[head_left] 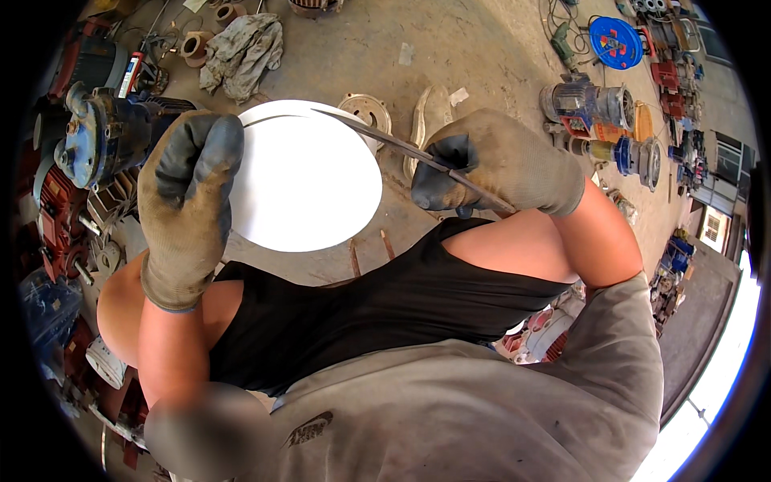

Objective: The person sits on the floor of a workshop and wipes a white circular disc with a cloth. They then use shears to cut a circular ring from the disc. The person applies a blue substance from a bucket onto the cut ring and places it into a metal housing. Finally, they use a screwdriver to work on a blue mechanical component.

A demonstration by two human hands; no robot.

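My left hand (193, 181), in a grey-brown work glove with dark coated fingers, is closed in a fist at the left edge of a plain bright white oval (309, 189). Whether its fingers grip that edge or something thin is hidden. My right hand (490, 161), gloved the same way, is wrapped round a long thin dark metal rod (385, 140). The rod slants from under the right palm up and left, tapering across the top of the white oval. A faint grey line (277, 118) curves on from its tip toward my left hand.
A round metal cover (365, 114) and a shoe (434, 120) are just beyond the oval. Motors (108, 136) crowd the left side, near a crumpled rag (243, 56). At right lie another motor (590, 104), a blue cable reel (616, 42) and a green drill (562, 46).
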